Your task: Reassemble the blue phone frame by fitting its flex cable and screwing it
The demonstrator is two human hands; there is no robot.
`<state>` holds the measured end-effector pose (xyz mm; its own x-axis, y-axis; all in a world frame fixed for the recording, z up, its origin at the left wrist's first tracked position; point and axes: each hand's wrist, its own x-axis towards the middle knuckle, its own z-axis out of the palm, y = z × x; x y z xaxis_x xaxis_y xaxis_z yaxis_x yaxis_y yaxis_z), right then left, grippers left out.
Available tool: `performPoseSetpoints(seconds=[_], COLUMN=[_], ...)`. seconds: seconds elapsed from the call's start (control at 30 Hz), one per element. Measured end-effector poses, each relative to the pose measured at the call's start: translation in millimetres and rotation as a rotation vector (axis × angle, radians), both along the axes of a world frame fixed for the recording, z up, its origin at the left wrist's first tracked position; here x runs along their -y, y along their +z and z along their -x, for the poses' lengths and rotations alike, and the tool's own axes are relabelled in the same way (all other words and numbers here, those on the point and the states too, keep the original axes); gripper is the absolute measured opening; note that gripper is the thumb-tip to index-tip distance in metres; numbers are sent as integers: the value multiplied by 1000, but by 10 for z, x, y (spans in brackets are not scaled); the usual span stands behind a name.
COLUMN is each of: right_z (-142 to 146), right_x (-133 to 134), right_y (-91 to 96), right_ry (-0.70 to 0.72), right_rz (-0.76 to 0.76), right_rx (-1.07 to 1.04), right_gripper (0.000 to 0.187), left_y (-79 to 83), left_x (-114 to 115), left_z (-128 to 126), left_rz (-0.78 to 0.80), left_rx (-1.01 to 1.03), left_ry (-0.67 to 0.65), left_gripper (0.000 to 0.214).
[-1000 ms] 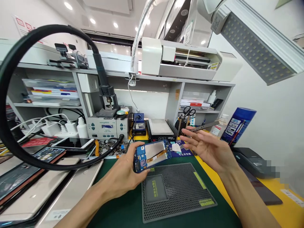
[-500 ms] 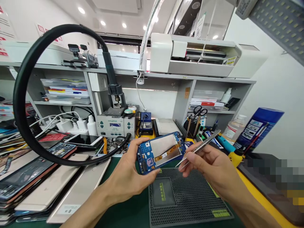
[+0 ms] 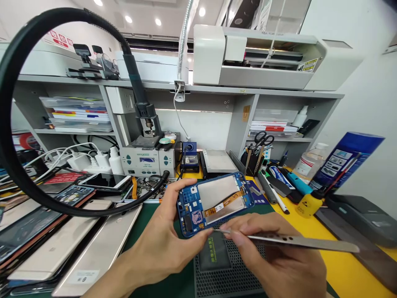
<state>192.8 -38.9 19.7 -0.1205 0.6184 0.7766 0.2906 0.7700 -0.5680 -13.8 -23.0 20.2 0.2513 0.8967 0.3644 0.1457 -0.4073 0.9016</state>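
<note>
1. Workbench setting: a green mat (image 3: pixel 161 285) covers the bench top, with a grey perforated pad (image 3: pixel 229 273) lying on it under both hands. Grey shelving (image 3: pixel 235 124) stands behind, and a rework station (image 3: pixel 145 159) sits at its foot.

2. Left hand (image 3: pixel 164 244): closed around the opened phone (image 3: pixel 214 203), gripping it by its left short end, thumb on the near edge and fingers behind the far edge. The phone is held clear above the perforated pad, internals facing the camera.

3. Phone orientation: the long axis runs from lower left to upper right, rising slightly away from the left hand. The blue board section lies at the gripped end; the silver plate and orange flex cable (image 3: pixel 228 203) lie toward the free end.

4. Right hand (image 3: pixel 273 256): pinched shut on the tweezers (image 3: pixel 294 241), fingers wrapped round the forward part of the tool. The tweezer body extends rightward; the tips point left.

5. Key relation: the tweezer tips sit at the phone's near lower edge, just below the board section and close to the left thumb. Actual contact cannot be told. The tool axis lies nearly level, crossing the phone's long axis at a shallow angle.

6. Nearer hand: the right hand, approaching from the right and below.
</note>
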Motion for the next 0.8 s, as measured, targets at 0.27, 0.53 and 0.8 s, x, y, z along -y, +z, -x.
performPoseSetpoints(seconds=[0.27, 0.53, 0.8], right_z=[11, -1, 14], right_x=[18, 10, 13], right_y=[-56, -70, -57], right_ry=[2, -27, -53], right_rz=[21, 17, 0], right_rx=[-23, 1, 3], right_gripper=[24, 23, 22], left_y=[-2, 1, -3], left_x=[38, 24, 30], left_z=[-5, -13, -15], left_rz=[-16, -7, -4], left_rx=[-58, -59, -79], left_ry=[-2, 11, 33], left_gripper=[67, 67, 69])
